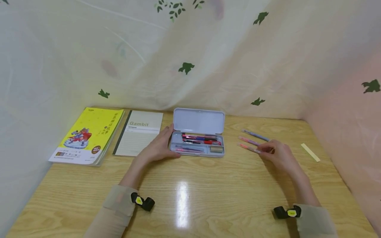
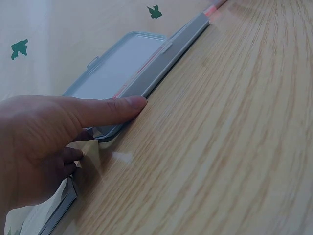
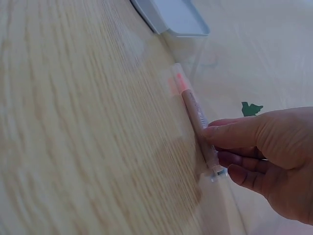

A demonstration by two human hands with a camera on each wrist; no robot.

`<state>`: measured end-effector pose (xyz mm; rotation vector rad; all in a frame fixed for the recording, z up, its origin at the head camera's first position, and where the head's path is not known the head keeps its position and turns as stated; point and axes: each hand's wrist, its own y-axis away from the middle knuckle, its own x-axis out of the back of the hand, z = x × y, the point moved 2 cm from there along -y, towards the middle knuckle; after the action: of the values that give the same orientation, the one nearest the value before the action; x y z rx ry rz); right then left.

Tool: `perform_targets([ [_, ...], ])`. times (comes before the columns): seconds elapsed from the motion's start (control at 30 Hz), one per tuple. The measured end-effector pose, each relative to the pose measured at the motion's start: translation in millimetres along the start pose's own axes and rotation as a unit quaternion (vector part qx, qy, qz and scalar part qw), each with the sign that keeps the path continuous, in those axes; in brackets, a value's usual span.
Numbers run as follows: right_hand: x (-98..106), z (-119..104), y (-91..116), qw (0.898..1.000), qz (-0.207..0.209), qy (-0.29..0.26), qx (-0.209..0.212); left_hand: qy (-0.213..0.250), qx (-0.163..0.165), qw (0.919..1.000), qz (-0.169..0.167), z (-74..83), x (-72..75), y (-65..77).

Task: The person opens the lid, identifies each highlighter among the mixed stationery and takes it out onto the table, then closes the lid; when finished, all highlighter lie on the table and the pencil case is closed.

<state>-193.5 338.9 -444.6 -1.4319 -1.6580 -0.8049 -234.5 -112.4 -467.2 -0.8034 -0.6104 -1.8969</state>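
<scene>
At right hand (image 3: 276,154), pink-tipped pen (image 3: 193,107)

Right of centre, a pink-tipped, clear-capped pen (image 3: 195,115) is being pinched by the right hand (image 3: 283,154); the left is filled by wood-grained tabletop (image 3: 88,127), a pale case (image 3: 182,18) cropped up top.

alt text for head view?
A person's left hand holds an open pencil case of pens while the right hand pinches the nearest of three markers on a wooden table. A notebook and yellow book lie at left.
</scene>
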Motion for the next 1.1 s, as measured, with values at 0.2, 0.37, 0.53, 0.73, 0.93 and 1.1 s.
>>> perform_targets([
  [0.2,2,-4,-1,0.999,0.032,-0.018,0.004,-0.004,-0.007,1.0000,0.000,-2.0,0.4,-1.8],
  [0.37,4,-18,-7,0.996,0.083,-0.039,0.022,-0.004,-0.011,0.9999,0.001,-2.3,1.3,-3.0],
  [0.53,4,-36,-15,0.991,0.113,-0.064,0.033,-0.001,-0.006,1.0000,-0.003,-2.5,-0.4,-3.0],
  [0.73,0,-56,-25,0.984,0.131,-0.107,0.054,-0.001,0.002,1.0000,-0.004,-0.6,0.8,-0.9],
  [0.93,-5,-76,-31,0.979,0.133,-0.144,0.051,-0.002,0.000,1.0000,-0.006,-0.6,0.9,-0.2],
  [1.1,-9,-96,-38,0.978,0.121,-0.161,0.054,0.001,-0.005,1.0000,-0.004,-0.3,0.6,-0.5],
])
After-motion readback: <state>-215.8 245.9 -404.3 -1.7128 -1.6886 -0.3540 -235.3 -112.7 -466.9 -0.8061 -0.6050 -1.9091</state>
